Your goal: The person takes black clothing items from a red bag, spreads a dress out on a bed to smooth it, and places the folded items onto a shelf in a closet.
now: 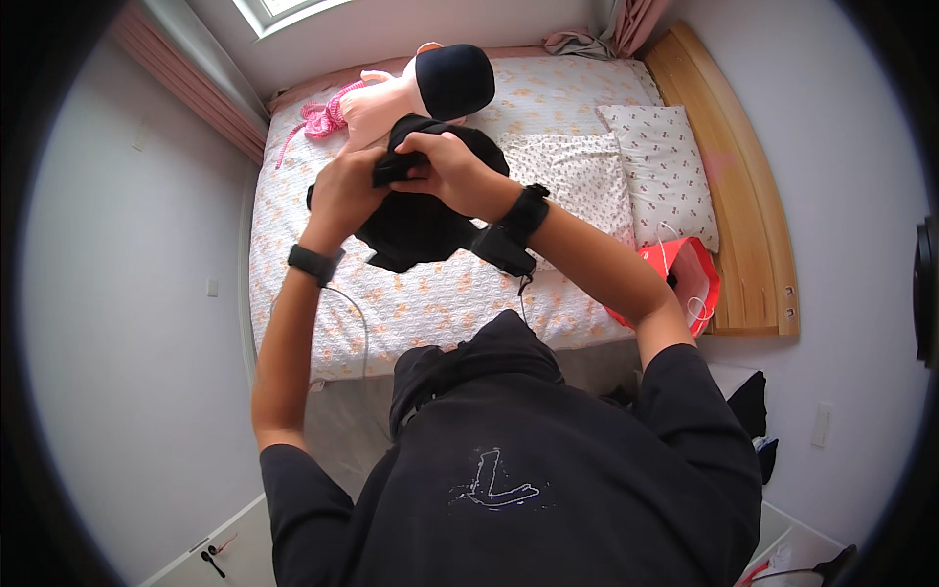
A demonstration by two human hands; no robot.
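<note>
Held black cloth [416, 230] over the bed [558, 98], left of bed's middle. Had upper part bunched between both hands, with lower part loose and crumpled. Couldn't tell if touching the bed underneath. Closed left hand [349, 191] on the cloth with fingers curled in; couldn't make out most of the tips. Pinched a fold with right hand [452, 174], using thumb and forefinger, narrow on the fabric. Wore black wrist straps [312, 263] on both arms, with a thin grey cable [365, 323] looping over bed's near left part. Saw plush doll [377, 112] on bed's far side, with black rounded head [455, 83] and pink checked cloth [323, 119] toward bed's left edge. Also spotted white pillow [665, 171] and dotted bedding [572, 166] on bed's right part, red bag [708, 269] at bed's near right corner, wooden headboard [748, 205] along bed's right end.
</note>
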